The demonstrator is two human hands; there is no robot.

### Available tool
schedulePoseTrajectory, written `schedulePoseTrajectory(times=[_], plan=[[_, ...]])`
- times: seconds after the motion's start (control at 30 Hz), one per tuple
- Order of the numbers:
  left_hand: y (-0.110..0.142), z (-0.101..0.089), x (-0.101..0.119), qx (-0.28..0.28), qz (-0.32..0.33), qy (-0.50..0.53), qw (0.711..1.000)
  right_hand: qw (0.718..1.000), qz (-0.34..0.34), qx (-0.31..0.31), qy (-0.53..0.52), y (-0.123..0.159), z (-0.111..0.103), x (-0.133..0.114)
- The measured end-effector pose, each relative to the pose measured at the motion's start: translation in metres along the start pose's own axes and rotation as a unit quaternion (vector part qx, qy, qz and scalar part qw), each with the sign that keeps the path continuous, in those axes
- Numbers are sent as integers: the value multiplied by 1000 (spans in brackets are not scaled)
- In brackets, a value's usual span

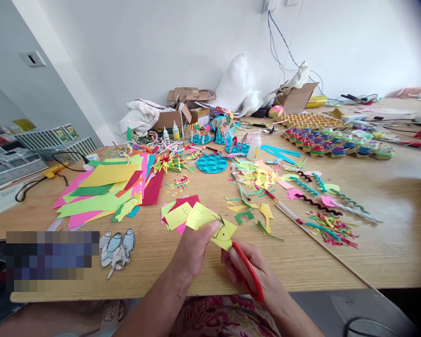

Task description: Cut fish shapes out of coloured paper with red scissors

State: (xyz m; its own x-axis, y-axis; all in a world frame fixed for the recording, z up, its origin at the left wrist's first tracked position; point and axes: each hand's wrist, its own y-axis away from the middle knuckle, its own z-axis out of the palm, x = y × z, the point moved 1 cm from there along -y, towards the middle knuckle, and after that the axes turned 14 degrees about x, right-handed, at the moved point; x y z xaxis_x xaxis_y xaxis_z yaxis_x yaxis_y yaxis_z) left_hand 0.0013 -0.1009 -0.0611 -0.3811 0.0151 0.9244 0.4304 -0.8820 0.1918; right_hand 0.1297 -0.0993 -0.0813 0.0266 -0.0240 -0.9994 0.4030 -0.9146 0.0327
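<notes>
Yellow paper (204,217), fish-inked — bottle label (255,151) illegible

A hand could slide over the bare wood of the table (150,248) between the left arm and the paper fish (118,255). There is room to the right of the right hand (257,258) too, up to the long stick (330,250), which lies slanting across the way. The yellow paper (201,215) and red scissors (258,285) fill the gap by the left hand (194,245). Farther up, a bare path runs between the tiny paper dots (181,183) and the big scrap heap (257,174), but the round blue tray (211,164) stops it. Big colored sheets (101,175) block the far left.
</notes>
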Motion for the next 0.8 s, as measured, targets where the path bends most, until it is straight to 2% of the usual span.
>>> schedulePoseTrajectory(times=[0.2, 0.6, 0.8], plan=[[-1, -3, 2, -9, -5, -4, 1000, 1000, 9, 0, 10, 1, -1, -1], [-2, -4, 18, -32, -29, -42, 998, 999, 29, -14, 28, 1, -4, -7], [-5, -8, 24, -62, -40, -73, 995, 999, 35, -20, 27, 1, -3, -5]])
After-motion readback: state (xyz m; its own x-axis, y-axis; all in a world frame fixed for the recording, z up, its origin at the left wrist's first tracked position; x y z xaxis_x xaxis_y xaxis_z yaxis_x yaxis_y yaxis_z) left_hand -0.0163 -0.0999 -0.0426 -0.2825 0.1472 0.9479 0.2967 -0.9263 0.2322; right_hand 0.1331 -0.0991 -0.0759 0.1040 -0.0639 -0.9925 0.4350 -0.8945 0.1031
